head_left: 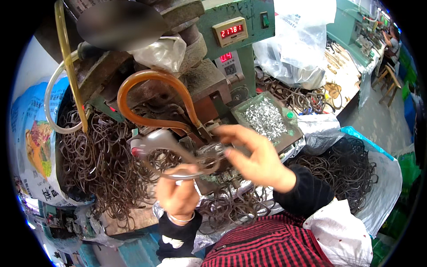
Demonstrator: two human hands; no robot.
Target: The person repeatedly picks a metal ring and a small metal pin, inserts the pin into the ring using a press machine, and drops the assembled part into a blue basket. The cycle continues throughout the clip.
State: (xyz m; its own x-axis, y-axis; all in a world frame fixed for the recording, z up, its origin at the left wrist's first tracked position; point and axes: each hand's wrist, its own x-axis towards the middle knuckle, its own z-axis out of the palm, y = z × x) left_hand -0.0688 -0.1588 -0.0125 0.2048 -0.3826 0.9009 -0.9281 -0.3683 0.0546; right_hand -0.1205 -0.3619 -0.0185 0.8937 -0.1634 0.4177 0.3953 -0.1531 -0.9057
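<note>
My left hand (178, 196) is closed on a brown, looped eyeglass frame (207, 165), smeared by motion. The frame stretches in front of the green machine's (244, 49) work point, below two copper-coloured prongs (203, 132). My right hand (255, 158) reaches in from the right beside the frame's far end. Its index finger and thumb are apart, and the fingertips are blurred near the prongs. Whether they touch the frame I cannot make out. A thick orange tube (129, 89) loops down to the prongs.
A tray (287, 138) of small shiny metal pieces stands to the right of the prongs. Brown frames heap up at left (102, 155) and in a bag at right (342, 169). More loose frames (235, 204) lie before me. A person (391, 42) sits far right near a stool (387, 82).
</note>
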